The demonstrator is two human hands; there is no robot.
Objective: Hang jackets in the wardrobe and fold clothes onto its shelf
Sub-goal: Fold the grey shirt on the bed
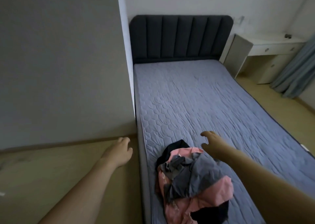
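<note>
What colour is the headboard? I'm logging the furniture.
Dark charcoal grey headboard, with vertical padded channels; head view.

A dim bedroom. A single bed point(196, 101) with a quilted grey-blue mattress cover runs lengthwise, its dark padded headboard point(180, 38) against a pale wall point(187, 0). A tall grey panel point(59, 62), possibly a wardrobe side, rises left of it. A white desk with drawers point(265, 51) and blue-grey curtain point(296, 70) stand far right on light wooden flooring point(51, 164).
</note>
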